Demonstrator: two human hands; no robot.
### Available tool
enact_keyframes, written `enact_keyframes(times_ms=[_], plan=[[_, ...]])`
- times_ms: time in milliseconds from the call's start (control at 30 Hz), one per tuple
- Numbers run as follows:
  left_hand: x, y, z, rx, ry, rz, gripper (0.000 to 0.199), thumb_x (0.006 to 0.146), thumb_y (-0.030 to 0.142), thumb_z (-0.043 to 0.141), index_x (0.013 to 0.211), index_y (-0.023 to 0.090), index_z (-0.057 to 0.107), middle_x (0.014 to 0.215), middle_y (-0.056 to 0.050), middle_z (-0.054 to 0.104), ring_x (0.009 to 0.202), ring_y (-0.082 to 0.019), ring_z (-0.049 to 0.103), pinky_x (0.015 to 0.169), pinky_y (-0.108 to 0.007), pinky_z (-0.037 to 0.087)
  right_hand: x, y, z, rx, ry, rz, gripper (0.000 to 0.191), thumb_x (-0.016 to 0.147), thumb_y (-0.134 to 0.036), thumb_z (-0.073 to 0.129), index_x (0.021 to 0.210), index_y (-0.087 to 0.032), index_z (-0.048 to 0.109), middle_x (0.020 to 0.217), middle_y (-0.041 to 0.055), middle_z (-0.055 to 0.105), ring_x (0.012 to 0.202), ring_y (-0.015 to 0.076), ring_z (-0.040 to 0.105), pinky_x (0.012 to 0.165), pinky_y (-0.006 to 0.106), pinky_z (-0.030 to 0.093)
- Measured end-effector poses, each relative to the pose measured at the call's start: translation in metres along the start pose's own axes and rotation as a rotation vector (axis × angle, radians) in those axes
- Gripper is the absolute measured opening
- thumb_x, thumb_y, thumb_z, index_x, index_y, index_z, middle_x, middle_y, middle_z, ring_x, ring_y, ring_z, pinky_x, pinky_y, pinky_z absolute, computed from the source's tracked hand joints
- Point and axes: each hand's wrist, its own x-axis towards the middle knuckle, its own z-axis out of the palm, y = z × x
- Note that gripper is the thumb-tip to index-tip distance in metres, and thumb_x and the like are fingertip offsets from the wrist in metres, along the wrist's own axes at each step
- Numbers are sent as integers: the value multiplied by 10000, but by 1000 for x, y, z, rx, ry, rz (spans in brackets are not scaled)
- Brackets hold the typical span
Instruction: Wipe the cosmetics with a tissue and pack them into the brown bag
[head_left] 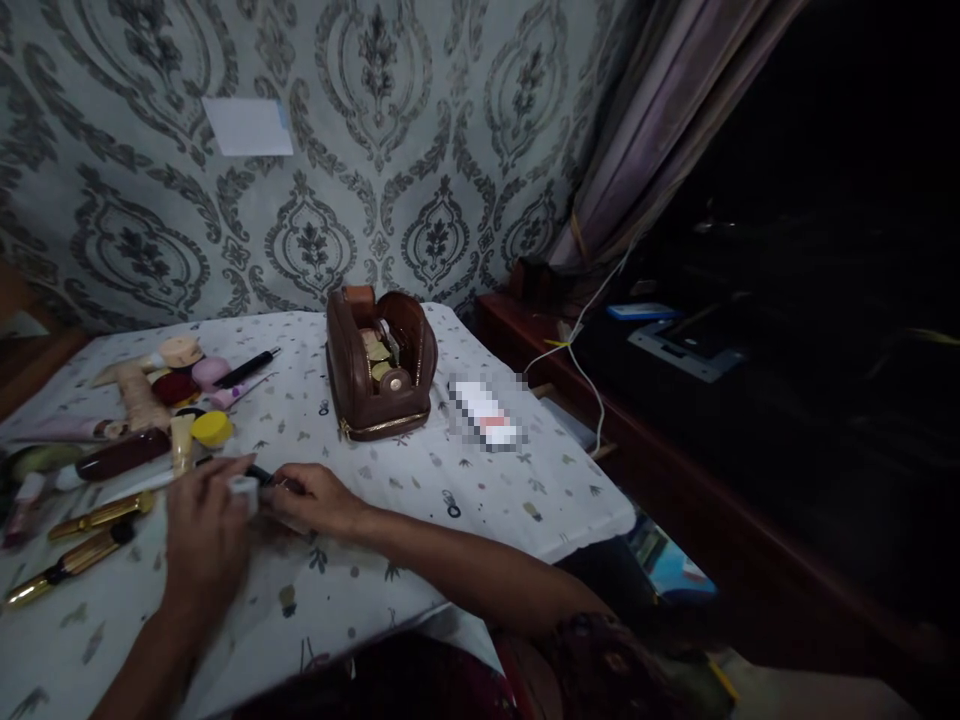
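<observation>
My left hand [206, 525] is curled beside a small white piece [244, 486] at the front of the table, and motion blurs its fingers. My right hand [322, 500] is closed on something slim, partly dark and partly pale, whose kind is hidden by the fingers. The two hands nearly meet. Left of them lie two gold cosmetic tubes [101, 515], a dark red bottle [124, 455], a small cream tube [182, 445] and a yellow round cap [213, 429]. Beyond my right hand stands a brown cosmetic bag [381, 405], unzipped, with several items inside.
A black pen-like stick [247, 368] and several more tubes and jars lie at the table's back left. The patterned tablecloth [510, 510] ends at the right. A blurred-out phone-like object [484, 412] lies right of the bag. White cables [577, 345] hang over dark red furniture [637, 425].
</observation>
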Motion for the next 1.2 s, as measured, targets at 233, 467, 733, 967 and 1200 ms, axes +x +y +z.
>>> enact_keyframes(times_ms=[233,467,733,967,1200], plan=[[2,1,12,14,-101,56,442,971,412,329,1204,153,601,1218,-169,517,1178,-312,517,981,-468,444,-1,0,1,-4,-85,12,125,953,-265,483,961,-172,565,641,-52,566,536,82,574,532,168,433],[7,-4,6,12,-48,-6,336,933,447,409,937,184,618,930,-92,572,871,-248,588,798,-372,489,-3,0,1,-40,-101,-76,182,966,-333,514,885,-173,545,594,-63,553,485,69,537,499,163,421],[13,2,-11,-24,-22,-250,296,888,433,436,821,188,587,720,-18,593,674,-190,565,649,-295,429,-11,-1,2,-97,-63,-78,494,760,-454,780,1143,-217,577,663,-85,571,546,78,584,565,182,455],[10,0,-11,-137,-73,-266,352,900,437,394,998,180,614,854,-34,643,798,-215,612,706,-308,485,-5,-4,5,309,-97,83,539,710,-483,793,1106,-225,533,669,-84,563,420,78,546,440,186,433],[5,-4,2,-73,-103,61,212,897,418,451,863,224,529,864,-58,629,808,-225,611,711,-318,473,2,-8,3,583,-220,303,232,797,-314,674,926,-194,522,624,-33,613,421,115,566,409,192,425]])
